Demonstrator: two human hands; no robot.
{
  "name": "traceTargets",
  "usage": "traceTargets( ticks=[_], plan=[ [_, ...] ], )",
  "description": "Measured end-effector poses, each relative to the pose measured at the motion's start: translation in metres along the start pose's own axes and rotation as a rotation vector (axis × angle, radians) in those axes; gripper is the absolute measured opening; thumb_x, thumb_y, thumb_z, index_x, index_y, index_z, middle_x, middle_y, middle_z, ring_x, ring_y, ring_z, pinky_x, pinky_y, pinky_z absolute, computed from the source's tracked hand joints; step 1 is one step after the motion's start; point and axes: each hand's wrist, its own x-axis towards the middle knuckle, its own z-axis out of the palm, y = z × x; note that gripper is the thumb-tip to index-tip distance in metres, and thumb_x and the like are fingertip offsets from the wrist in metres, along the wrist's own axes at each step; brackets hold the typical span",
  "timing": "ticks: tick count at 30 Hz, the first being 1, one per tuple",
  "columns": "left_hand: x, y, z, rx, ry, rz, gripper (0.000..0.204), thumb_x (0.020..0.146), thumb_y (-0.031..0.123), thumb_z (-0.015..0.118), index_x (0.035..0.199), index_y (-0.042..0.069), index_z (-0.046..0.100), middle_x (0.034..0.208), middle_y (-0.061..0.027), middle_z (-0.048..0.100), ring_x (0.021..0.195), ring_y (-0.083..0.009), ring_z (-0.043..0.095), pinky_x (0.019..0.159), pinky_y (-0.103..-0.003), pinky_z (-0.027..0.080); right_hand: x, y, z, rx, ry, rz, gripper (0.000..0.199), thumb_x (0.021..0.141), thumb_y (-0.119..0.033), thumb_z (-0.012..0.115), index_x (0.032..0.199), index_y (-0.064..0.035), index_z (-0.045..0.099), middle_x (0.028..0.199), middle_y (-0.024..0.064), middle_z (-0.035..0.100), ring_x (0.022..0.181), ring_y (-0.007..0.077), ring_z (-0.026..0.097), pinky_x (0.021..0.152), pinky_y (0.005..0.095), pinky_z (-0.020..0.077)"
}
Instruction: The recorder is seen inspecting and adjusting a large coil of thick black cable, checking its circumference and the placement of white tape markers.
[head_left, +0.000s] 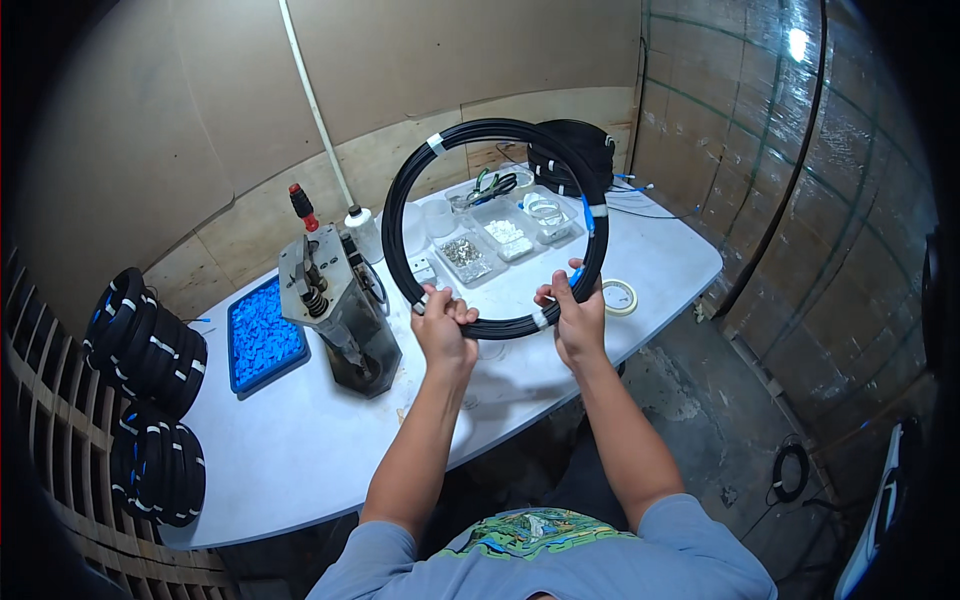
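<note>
Between my hands, a coil of black cable (pixel 497 328) is held up above the table. Pieces of white tape bind it at several places, and blue connectors show along its right side. My left hand (pixel 442 325) is closed round the lower left of the ring. At the lower right, my right hand (pixel 578 318) grips the coil, its thumb near a blue connector. Through the ring I see clear plastic trays, one with small metal parts (pixel 463 254) and one with small white parts (pixel 508 238).
A metal hand press (pixel 345 320) stands left of the coil, beside a blue tray of small blue parts (pixel 266 335). More black coils are stacked at the left (pixel 150 345) and far right (pixel 570 155). A tape roll (pixel 620 297) lies by my right hand. Another coil (pixel 790 472) is on the floor.
</note>
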Motion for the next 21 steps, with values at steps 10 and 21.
traceTargets(
  ticks=[10, 21],
  plan=[
    [0.015, 0.050, -0.004, 0.346, -0.180, -0.008, 0.015, 0.089, 0.006, 0.061, 0.094, 0.012, 0.049, 0.058, 0.0046, 0.037, 0.045, -0.0079, 0.038, 0.044, -0.026, 0.036, 0.079, -0.076, -0.018, -0.285, -0.457, 0.054, 0.042, 0.094, -0.027, 0.066, 0.126, -0.0062, 0.050, 0.083, 0.0033, 0.058, 0.071, 0.0133, 0.061, 0.064, 0.0290, 0.0518],
    [0.027, 0.075, 0.006, 0.658, -0.203, 0.102, 0.014, 0.088, 0.007, 0.062, 0.094, 0.013, 0.051, 0.061, 0.0055, 0.040, 0.046, -0.0056, 0.034, 0.044, -0.024, 0.030, 0.063, -0.062, -0.005, -0.309, -0.305, 0.120, 0.026, 0.097, -0.018, 0.062, 0.117, -0.0035, 0.053, 0.062, -0.0045, 0.042, 0.047, 0.0042, 0.038, 0.044, 0.0233, 0.0383]
  ],
)
